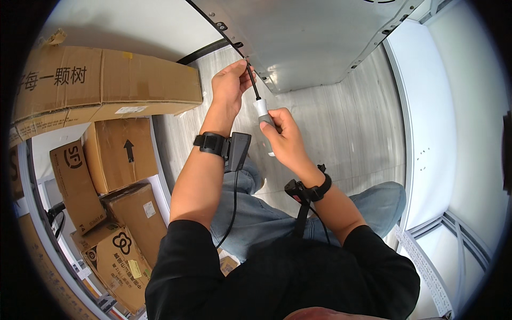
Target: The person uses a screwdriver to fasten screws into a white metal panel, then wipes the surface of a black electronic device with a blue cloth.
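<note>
My right hand (281, 134) is wrapped round the grey and white handle of a screwdriver (261, 106). Its long dark shaft points up and away toward the lower left edge of a large grey metal panel (314, 42). Beside the shaft's far end, the fingers of my left hand (231, 84) are curled and pressed together at that panel edge. Whether they pinch the shaft tip or a small part there is hidden. Holes and small fittings run along the panel's edges. Each wrist wears a black strap with a small device and a cable.
Several cardboard boxes (121, 154) are stacked on the left, with a long carton (106, 85) lying above them. Grey wood-look flooring (346, 128) spreads under the panel. A white wall panel (426, 106) and metal frame bars (453, 229) stand on the right. My bent knees are below my hands.
</note>
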Motion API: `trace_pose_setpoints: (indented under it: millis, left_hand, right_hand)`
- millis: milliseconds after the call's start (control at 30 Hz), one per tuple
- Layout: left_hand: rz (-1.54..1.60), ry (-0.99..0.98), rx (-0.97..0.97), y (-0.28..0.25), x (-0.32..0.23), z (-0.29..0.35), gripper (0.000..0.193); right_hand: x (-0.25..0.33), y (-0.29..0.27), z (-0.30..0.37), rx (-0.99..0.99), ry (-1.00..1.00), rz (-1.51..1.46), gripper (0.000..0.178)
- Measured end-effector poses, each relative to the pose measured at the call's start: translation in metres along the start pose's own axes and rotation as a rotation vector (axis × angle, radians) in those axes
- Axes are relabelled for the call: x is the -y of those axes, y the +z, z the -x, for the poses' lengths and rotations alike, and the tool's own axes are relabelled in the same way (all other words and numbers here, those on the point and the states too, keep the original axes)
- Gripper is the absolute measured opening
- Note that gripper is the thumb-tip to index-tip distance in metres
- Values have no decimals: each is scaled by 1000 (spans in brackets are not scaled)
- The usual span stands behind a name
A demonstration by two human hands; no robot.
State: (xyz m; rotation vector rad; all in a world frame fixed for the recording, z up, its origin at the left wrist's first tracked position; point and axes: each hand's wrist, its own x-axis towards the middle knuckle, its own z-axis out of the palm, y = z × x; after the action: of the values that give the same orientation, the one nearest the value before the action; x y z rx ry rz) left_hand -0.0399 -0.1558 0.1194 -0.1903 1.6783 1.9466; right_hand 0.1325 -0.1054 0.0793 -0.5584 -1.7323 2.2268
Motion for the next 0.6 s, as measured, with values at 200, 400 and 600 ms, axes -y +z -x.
trace_pose_setpoints:
  millis: [200,400,600]
  left_hand:
    - [21,12,-9,0,4,-1,17]
    - [3,14,-6,1,4,-2,17]
    - [-10,-1,-16,3,5,-6,16]
  right_hand:
    - [-4,8,3,-30,30,-82,22]
    - [-4,9,3,-40,17,-107,20]
    - [-2,9,1,-52,18,-94,21]
